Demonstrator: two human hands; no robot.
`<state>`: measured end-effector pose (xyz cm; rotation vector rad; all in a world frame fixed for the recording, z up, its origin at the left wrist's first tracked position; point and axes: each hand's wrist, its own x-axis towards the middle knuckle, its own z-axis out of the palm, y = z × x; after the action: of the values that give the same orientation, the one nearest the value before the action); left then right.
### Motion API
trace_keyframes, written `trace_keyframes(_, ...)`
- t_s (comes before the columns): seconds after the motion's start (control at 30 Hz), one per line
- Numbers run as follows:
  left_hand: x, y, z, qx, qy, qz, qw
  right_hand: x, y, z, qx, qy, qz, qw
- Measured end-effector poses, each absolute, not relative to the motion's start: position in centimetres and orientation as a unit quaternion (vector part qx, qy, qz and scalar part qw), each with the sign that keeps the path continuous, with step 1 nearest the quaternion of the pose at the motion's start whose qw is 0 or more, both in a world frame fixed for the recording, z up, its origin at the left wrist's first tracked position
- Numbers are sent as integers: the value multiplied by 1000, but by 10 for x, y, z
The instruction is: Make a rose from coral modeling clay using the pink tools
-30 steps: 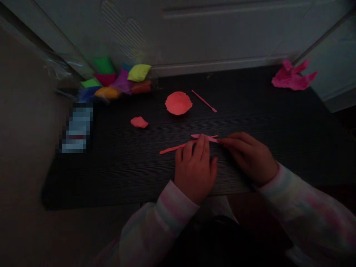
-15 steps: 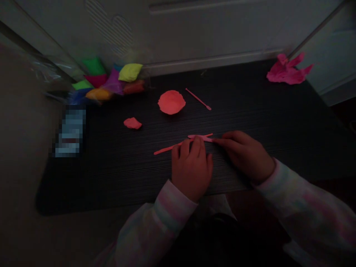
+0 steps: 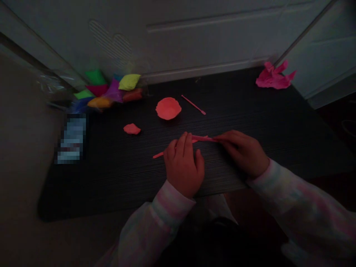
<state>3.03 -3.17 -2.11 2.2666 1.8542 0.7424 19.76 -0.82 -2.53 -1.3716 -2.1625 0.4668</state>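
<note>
On the dark striped table (image 3: 111, 178) my left hand (image 3: 183, 167) lies over a long thin strip of red clay (image 3: 158, 155), fingers pressing on it. My right hand (image 3: 244, 152) pinches a flat pink plastic tool (image 3: 201, 138) against the strip's right part. A round flattened red clay disc (image 3: 168, 108) sits behind the hands, and a small red clay lump (image 3: 131, 129) rests to its left. A thin pink stick tool (image 3: 194, 105) lies right of the disc.
Several coloured clay packets (image 3: 111, 89) are piled at the back left corner. A crumpled pink wrapper (image 3: 274, 77) lies at the back right. A blurred-out flat object (image 3: 71, 139) sits at the left edge. A pale wall panel (image 3: 194, 33) runs behind the table.
My left hand has slid left along the red strip, covering more of it. The view shifted slightly; my right hand keeps the pink tool in place.
</note>
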Motion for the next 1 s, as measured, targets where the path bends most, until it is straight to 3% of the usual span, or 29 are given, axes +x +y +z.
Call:
trace_keyframes(0.27,31,-32,-21,752,611,240,63,205,-9,-24,-543,-777,103,303)
trace_keyframes(0.6,32,-32,-24,777,592,209,49,215,-15,-29,-516,-831,-81,190)
trace_keyframes(1.0,39,-32,-19,816,562,130,34,213,-12,-27,-516,-836,-54,178)
